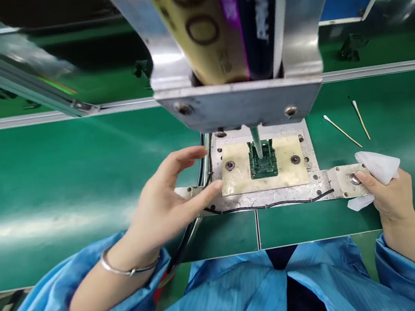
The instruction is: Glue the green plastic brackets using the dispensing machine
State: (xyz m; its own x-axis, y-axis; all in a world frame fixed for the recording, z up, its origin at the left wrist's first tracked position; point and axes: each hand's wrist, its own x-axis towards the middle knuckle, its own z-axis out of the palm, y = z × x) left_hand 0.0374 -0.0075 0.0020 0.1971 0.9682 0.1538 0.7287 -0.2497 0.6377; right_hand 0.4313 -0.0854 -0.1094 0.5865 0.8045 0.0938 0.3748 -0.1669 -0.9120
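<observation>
A metal press machine stands over a metal base plate with a cream block on it. A small green part sits in the block under a thin metal pin. My left hand is open, fingers spread, its thumb touching the left edge of the base plate. My right hand is closed on a white cloth, and its thumb presses a round metal button at the plate's right end.
Two cotton swabs lie on the green mat right of the machine. A black cable runs down from the plate's left side. A metal rail crosses behind. Blue sleeves fill the bottom.
</observation>
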